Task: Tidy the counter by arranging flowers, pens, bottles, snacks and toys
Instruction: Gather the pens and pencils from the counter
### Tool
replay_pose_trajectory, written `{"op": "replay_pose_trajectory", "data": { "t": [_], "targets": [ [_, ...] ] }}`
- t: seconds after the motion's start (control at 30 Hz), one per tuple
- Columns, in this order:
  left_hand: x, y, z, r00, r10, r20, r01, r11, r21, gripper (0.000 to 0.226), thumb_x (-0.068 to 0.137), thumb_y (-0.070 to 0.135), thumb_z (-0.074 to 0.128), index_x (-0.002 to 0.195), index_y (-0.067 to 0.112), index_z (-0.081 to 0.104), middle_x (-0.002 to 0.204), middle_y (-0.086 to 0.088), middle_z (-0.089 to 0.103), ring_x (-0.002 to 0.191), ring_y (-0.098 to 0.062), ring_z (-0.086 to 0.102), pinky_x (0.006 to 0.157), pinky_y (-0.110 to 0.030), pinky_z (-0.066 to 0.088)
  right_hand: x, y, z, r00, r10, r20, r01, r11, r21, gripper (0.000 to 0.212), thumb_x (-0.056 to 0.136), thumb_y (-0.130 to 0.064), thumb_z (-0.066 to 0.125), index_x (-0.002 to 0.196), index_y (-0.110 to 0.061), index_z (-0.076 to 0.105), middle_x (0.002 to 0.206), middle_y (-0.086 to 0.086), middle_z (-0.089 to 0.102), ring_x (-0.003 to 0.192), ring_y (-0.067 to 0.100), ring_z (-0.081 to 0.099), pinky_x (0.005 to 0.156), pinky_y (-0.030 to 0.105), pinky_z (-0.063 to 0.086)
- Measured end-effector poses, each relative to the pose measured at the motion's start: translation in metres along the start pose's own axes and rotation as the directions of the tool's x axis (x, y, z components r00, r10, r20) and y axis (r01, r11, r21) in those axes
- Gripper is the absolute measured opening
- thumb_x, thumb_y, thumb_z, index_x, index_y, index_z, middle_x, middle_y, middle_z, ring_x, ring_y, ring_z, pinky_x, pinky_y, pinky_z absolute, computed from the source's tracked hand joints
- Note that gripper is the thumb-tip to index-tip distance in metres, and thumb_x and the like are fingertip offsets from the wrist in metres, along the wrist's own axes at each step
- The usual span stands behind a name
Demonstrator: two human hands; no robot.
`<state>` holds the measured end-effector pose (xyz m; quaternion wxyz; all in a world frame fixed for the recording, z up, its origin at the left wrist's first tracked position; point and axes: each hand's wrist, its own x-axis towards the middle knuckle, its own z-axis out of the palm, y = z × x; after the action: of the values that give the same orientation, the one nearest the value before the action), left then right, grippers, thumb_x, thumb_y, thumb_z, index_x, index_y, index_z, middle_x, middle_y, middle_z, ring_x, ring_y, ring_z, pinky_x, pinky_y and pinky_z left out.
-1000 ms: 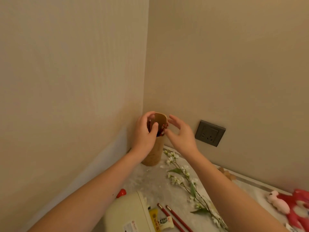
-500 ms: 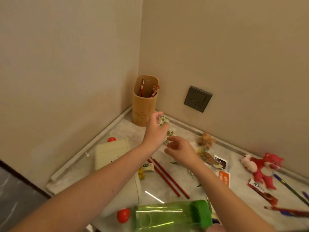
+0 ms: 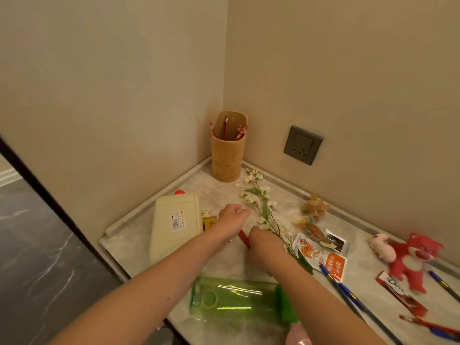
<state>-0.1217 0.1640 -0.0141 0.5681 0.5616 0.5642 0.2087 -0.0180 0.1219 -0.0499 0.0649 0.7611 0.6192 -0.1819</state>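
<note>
A tan pen holder (image 3: pixel 227 155) is standing upright in the counter's back corner, touching both walls, with several red pencils (image 3: pixel 238 132) leaning inside it. A white flower sprig (image 3: pixel 263 207) is lying flat just in front of it. A green bottle (image 3: pixel 236 301) is lying on its side at the counter's (image 3: pixel 281 192) near edge. The left hand (image 3: pixel 232 219) is reaching over the counter beside a cream box (image 3: pixel 175 224), fingers loosely extended. The right hand (image 3: pixel 265 241) is resting on the flower stem and a red pencil (image 3: pixel 243 238); its grip cannot be told. Snack packets (image 3: pixel 321 250) and a red plush toy (image 3: pixel 413 257) are crowding the right side.
</note>
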Motion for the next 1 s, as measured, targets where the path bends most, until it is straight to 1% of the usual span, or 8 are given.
{"op": "replay_pose_trajectory", "data": {
  "t": [0.2, 0.3, 0.37, 0.5, 0.63, 0.77, 0.87, 1.0],
  "targets": [
    [-0.003, 0.001, 0.001, 0.998, -0.063, -0.002, 0.063, 0.994, 0.092, 0.062, 0.097, 0.043, 0.044, 0.149, 0.015, 0.024, 0.153, -0.007, 0.031, 0.134, -0.026, 0.039, 0.1, -0.031, 0.035, 0.007, 0.015, -0.004, 0.994, 0.029, -0.105, 0.005, 0.95, 0.312, 0.019, 0.097, -0.019, 0.042, 0.108, -0.01, 0.054, 0.102, 0.009, 0.062, 0.087, 0.026, 0.059, 0.068, 0.031, 0.041],
    [-0.002, 0.009, 0.011, 0.998, -0.05, 0.027, 0.049, 0.998, 0.025, 0.063, 0.098, 0.041, 0.044, 0.149, 0.011, 0.024, 0.146, -0.012, 0.042, 0.127, -0.027, 0.048, 0.104, -0.037, 0.041, -0.005, 0.018, -0.014, 0.99, 0.035, -0.136, 0.061, 0.764, 0.642, 0.015, 0.098, -0.02, 0.037, 0.1, -0.016, 0.051, 0.081, 0.005, 0.058, 0.061, 0.017, 0.052, 0.056, 0.028, 0.04],
    [-0.004, 0.016, 0.024, 0.999, 0.017, 0.039, -0.014, 0.998, -0.053, 0.046, 0.099, 0.035, 0.044, 0.137, 0.008, 0.045, 0.132, -0.016, 0.055, 0.114, -0.025, 0.057, 0.1, -0.043, 0.046, -0.02, 0.02, -0.022, 0.996, 0.026, -0.084, 0.053, 0.59, 0.805, 0.018, 0.098, -0.022, 0.033, 0.104, -0.021, 0.05, 0.067, 0.002, 0.053, 0.041, 0.009, 0.046, 0.04, 0.024, 0.037],
    [-0.013, 0.027, 0.064, 0.991, 0.117, 0.058, -0.107, 0.984, -0.143, 0.022, 0.101, 0.026, 0.042, 0.105, 0.012, 0.058, 0.112, -0.007, 0.066, 0.102, -0.019, 0.061, 0.094, -0.037, 0.048, -0.053, 0.04, -0.029, 0.991, -0.01, -0.131, 0.118, 0.516, 0.849, 0.021, 0.098, -0.021, 0.029, 0.111, -0.02, 0.046, 0.062, 0.004, 0.052, 0.033, 0.006, 0.045, 0.033, 0.023, 0.038],
    [-0.029, 0.039, 0.108, 0.969, 0.2, 0.146, -0.163, 0.96, -0.229, 0.019, 0.103, 0.02, 0.038, 0.098, 0.014, 0.056, 0.102, -0.004, 0.07, 0.088, -0.009, 0.064, 0.073, -0.02, 0.049, -0.087, 0.086, -0.033, 0.963, 0.061, -0.264, 0.185, 0.562, 0.806, 0.018, 0.095, -0.013, 0.041, 0.096, -0.016, 0.058, 0.071, 0.011, 0.062, 0.053, 0.014, 0.06, 0.048, 0.036, 0.052],
    [-0.044, 0.045, 0.14, 0.962, 0.192, 0.194, -0.138, 0.955, -0.264, 0.019, 0.102, 0.019, 0.039, 0.094, 0.018, 0.056, 0.099, -0.009, 0.068, 0.084, -0.021, 0.065, 0.079, -0.036, 0.054, -0.111, 0.136, -0.038, 0.96, 0.204, -0.194, 0.084, 0.449, 0.89, 0.027, 0.092, -0.018, 0.045, 0.089, -0.029, 0.07, 0.076, 0.003, 0.07, 0.062, 0.02, 0.066, 0.053, 0.035, 0.055],
    [-0.055, 0.043, 0.161, 0.949, 0.168, 0.266, -0.082, 0.948, -0.307, 0.017, 0.103, 0.018, 0.037, 0.102, 0.011, 0.053, 0.095, -0.006, 0.072, 0.077, -0.017, 0.071, 0.067, -0.033, 0.059, -0.123, 0.167, -0.035, 0.939, 0.288, -0.187, -0.035, 0.621, 0.783, 0.021, 0.091, -0.02, 0.047, 0.088, -0.022, 0.068, 0.074, 0.002, 0.071, 0.06, 0.017, 0.067, 0.058, 0.038, 0.058],
    [-0.064, 0.036, 0.179, 0.963, 0.136, 0.233, -0.058, 0.948, -0.314, 0.018, 0.104, 0.018, 0.034, 0.101, 0.009, 0.049, 0.09, -0.008, 0.069, 0.079, -0.023, 0.069, 0.072, -0.042, 0.058, -0.129, 0.191, -0.017, 0.931, 0.328, -0.162, -0.211, 0.844, 0.494, 0.016, 0.089, -0.028, 0.054, 0.102, -0.022, 0.063, 0.097, -0.003, 0.068, 0.086, 0.016, 0.064, 0.077, 0.04, 0.057]
  ]
}}
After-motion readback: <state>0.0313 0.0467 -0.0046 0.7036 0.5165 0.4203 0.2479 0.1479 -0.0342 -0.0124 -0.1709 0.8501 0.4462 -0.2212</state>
